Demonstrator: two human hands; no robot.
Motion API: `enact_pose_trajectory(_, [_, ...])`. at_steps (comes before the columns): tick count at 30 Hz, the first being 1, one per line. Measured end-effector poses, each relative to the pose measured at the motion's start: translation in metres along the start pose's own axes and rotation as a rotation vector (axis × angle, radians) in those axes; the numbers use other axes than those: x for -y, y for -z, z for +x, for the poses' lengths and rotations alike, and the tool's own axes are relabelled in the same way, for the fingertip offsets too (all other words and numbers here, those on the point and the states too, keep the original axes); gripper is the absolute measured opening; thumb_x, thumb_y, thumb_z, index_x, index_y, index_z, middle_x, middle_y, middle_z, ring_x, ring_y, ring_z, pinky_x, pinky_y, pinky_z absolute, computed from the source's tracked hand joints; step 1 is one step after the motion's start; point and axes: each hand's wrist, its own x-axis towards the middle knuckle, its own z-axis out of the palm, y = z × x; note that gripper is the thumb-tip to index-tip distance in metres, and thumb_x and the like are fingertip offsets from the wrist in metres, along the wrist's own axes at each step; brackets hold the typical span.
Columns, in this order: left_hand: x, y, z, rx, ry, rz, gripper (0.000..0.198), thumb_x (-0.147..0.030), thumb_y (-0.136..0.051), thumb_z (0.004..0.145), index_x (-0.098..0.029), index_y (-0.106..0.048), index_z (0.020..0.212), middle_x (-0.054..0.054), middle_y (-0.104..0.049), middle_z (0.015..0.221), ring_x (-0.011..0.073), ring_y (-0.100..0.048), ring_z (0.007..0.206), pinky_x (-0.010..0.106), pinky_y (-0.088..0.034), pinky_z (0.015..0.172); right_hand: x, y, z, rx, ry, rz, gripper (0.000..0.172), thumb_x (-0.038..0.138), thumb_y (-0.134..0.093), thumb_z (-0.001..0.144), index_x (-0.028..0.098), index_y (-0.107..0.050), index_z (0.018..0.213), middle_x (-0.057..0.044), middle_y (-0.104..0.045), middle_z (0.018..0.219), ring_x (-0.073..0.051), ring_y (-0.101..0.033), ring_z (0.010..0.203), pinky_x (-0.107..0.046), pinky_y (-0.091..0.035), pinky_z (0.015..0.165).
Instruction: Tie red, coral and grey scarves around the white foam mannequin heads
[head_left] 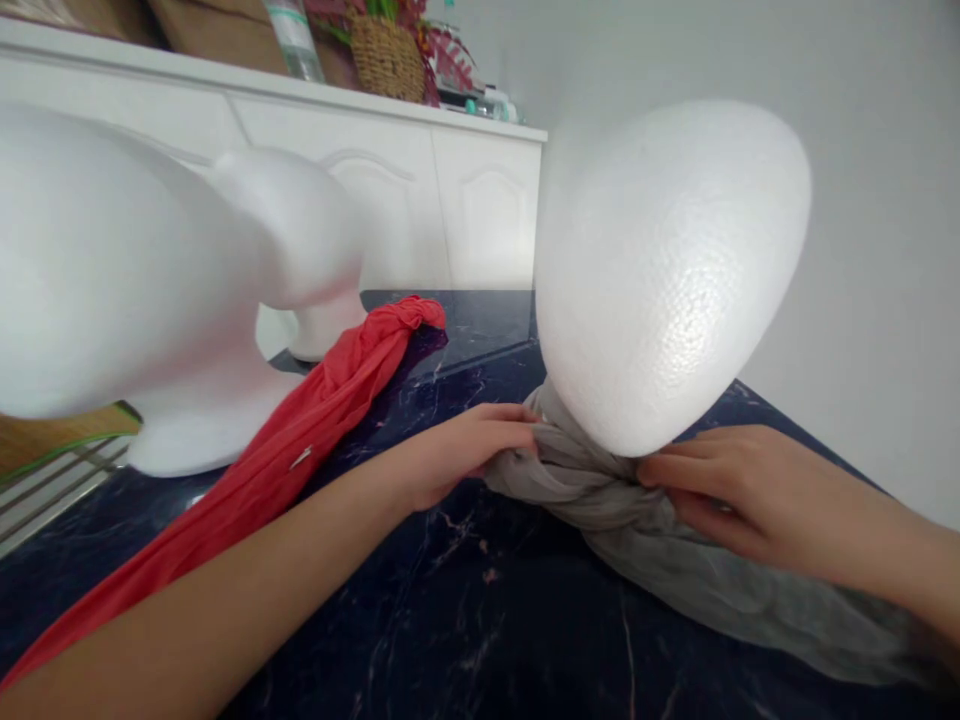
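Note:
A white foam mannequin head (667,270) stands close in front of me on a dark marbled table (465,620). A grey scarf (637,530) is wound and knotted round its neck, and its tail trails off to the lower right. My left hand (465,450) pinches the scarf on the left side of the knot. My right hand (735,490) grips the scarf on the right side, fingers closed on the cloth.
A red scarf (300,430) lies stretched across the table's left half. Two more white foam heads, one large (112,290) and one smaller (300,240), stand at the left. A white cabinet (420,180) with a wicker basket (386,55) runs along the back.

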Motion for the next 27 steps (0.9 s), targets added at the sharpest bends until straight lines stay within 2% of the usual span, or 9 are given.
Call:
enact_pose_trajectory(4, [-0.005, 0.014, -0.001, 0.162, 0.088, 0.098, 0.022, -0.029, -0.07, 0.075, -0.016, -0.075, 0.092, 0.003, -0.074, 0.088, 0.0189, -0.066, 0.084, 0.027, -0.05, 0.076, -0.001, 0.002, 0.002, 0.113, -0.022, 0.015, 0.009, 0.016, -0.051, 0.088, 0.02, -0.054, 0.081, -0.001, -0.061, 0.074, -0.016, -0.058, 0.067, -0.03, -0.033, 0.06])
enact_pose_trajectory(7, [-0.004, 0.025, -0.006, 0.263, -0.017, 0.19, 0.021, -0.023, -0.073, 0.078, -0.019, -0.073, 0.099, -0.001, -0.074, 0.093, 0.0154, -0.065, 0.087, 0.022, -0.049, 0.077, -0.001, -0.004, 0.004, 0.066, -0.047, -0.002, 0.015, 0.026, -0.05, 0.095, 0.02, -0.057, 0.084, -0.001, -0.062, 0.075, -0.016, -0.059, 0.065, -0.03, -0.03, 0.059])
enact_pose_trajectory(10, [0.002, 0.032, -0.008, 0.255, -0.183, 0.124, 0.022, -0.02, -0.07, 0.083, -0.022, -0.069, 0.105, -0.003, -0.071, 0.101, 0.0136, -0.063, 0.098, 0.019, -0.048, 0.084, 0.0, -0.011, 0.006, -0.015, -0.076, -0.058, 0.027, 0.037, -0.046, 0.101, 0.02, -0.061, 0.085, -0.001, -0.062, 0.073, -0.016, -0.06, 0.064, -0.031, -0.028, 0.058])
enact_pose_trajectory(13, [0.01, 0.035, -0.007, 0.216, -0.23, 0.042, 0.019, -0.022, -0.07, 0.085, -0.022, -0.066, 0.103, -0.003, -0.07, 0.104, 0.0129, -0.063, 0.1, 0.018, -0.048, 0.086, 0.0, -0.015, 0.006, -0.029, -0.098, -0.071, 0.026, 0.032, -0.044, 0.102, 0.02, -0.063, 0.088, -0.001, -0.065, 0.076, -0.016, -0.062, 0.064, -0.031, -0.028, 0.057])
enact_pose_trajectory(17, [0.012, 0.041, -0.006, 0.258, -0.134, 0.035, 0.024, -0.024, -0.073, 0.081, -0.022, -0.068, 0.105, -0.002, -0.072, 0.099, 0.0133, -0.065, 0.092, 0.018, -0.05, 0.08, -0.002, -0.016, 0.004, -0.03, -0.115, -0.043, 0.016, 0.022, -0.051, 0.095, 0.022, -0.066, 0.089, 0.001, -0.067, 0.077, -0.013, -0.061, 0.061, -0.029, -0.027, 0.056])
enact_pose_trajectory(20, [0.006, 0.05, -0.009, 0.425, 0.011, 0.146, 0.029, -0.026, -0.075, 0.079, -0.021, -0.072, 0.107, 0.0, -0.075, 0.099, 0.0154, -0.067, 0.088, 0.02, -0.052, 0.077, -0.003, -0.015, 0.003, -0.053, -0.124, -0.037, 0.01, 0.018, -0.057, 0.089, 0.022, -0.064, 0.084, 0.002, -0.066, 0.073, -0.012, -0.058, 0.057, -0.028, -0.026, 0.055])
enact_pose_trajectory(22, [0.002, 0.054, -0.013, 0.514, 0.067, 0.206, 0.024, -0.029, -0.075, 0.079, -0.019, -0.075, 0.101, 0.0, -0.075, 0.09, 0.0146, -0.067, 0.077, 0.02, -0.053, 0.071, -0.004, -0.015, 0.003, -0.064, -0.129, -0.036, 0.009, 0.017, -0.058, 0.088, 0.021, -0.062, 0.081, 0.003, -0.065, 0.072, -0.012, -0.057, 0.057, -0.027, -0.026, 0.055])
enact_pose_trajectory(24, [-0.001, 0.052, -0.016, 0.549, 0.01, 0.214, 0.017, -0.031, -0.074, 0.081, -0.018, -0.077, 0.091, 0.0, -0.075, 0.083, 0.0131, -0.065, 0.072, 0.019, -0.052, 0.068, -0.004, -0.016, 0.003, -0.061, -0.136, -0.035, 0.009, 0.018, -0.058, 0.088, 0.022, -0.062, 0.081, 0.003, -0.066, 0.072, -0.013, -0.058, 0.058, -0.027, -0.027, 0.055])
enact_pose_trajectory(27, [-0.003, 0.039, -0.018, 0.574, -0.177, 0.144, 0.017, -0.032, -0.071, 0.084, -0.016, -0.075, 0.082, 0.003, -0.076, 0.093, 0.0165, -0.067, 0.089, 0.02, -0.052, 0.078, -0.003, -0.017, 0.004, -0.054, -0.142, -0.039, 0.01, 0.018, -0.057, 0.088, 0.022, -0.062, 0.081, 0.002, -0.066, 0.073, -0.014, -0.058, 0.059, -0.027, -0.027, 0.055])
